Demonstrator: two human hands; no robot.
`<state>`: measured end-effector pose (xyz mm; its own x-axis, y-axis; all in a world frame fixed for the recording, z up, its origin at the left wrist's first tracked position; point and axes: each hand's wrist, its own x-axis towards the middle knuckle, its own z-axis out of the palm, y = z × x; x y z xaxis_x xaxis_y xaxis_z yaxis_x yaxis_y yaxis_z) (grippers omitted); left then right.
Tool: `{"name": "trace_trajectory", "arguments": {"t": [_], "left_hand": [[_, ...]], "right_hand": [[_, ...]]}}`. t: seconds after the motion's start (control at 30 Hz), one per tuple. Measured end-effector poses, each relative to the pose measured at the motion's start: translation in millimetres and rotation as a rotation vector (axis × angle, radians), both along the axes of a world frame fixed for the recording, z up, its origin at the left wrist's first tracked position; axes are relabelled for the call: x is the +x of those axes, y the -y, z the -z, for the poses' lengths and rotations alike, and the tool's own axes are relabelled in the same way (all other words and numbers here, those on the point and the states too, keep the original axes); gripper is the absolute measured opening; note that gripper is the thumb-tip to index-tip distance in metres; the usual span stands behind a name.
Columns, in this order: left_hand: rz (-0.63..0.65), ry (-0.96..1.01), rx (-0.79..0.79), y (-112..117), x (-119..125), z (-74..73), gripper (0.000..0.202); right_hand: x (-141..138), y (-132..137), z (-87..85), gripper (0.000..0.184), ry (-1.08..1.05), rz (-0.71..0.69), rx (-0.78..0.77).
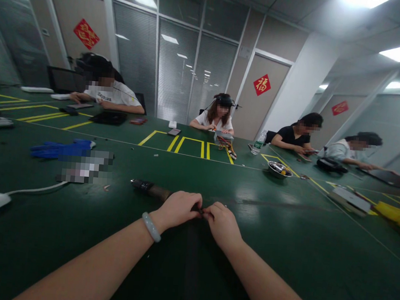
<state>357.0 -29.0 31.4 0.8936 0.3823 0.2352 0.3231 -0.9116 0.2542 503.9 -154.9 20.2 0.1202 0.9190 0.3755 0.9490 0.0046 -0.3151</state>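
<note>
Head view, twelve o'clock: my left hand (178, 209) and right hand (222, 223) pinch one dark part (202, 210); mid-adjustment, I judge, needing steadiness.

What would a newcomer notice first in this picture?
Front and centre, the left hand and right hand pinch a small dark piece together over the green table, a pale bangle on the left wrist. Blue gloves lie at left; four people sit along the far side.
</note>
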Motion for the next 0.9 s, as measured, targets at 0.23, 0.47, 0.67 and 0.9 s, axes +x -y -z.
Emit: {"name": "trace_trajectory", "arguments": {"t": [0.23, 0.47, 0.67, 0.9], "left_hand": [[0.009, 0.005, 0.004, -0.2, -0.8, -1.4, 0.02], [0.031, 0.009, 0.024, -0.4, -0.4, -0.9, 0.018], [0.035, 0.013, 0.045, 0.0, 0.7, -1.1, 0.02], [0.07, -0.002, 0.016, 0.5, -2.4, -5.9, 0.014]], "right_hand": [[-0.3, 0.2, -0.5, 0.014, -0.013, 0.003, 0.002], [-0.2, -0.6, 0.1, 0.015, 0.012, -0.002, -0.011], [-0.4, -2.1, 2.4, 0.015, -0.021, 0.0, 0.018], [-1.5, -2.4, -0.3, 0.01, -0.019, 0.01, 0.009]]}}
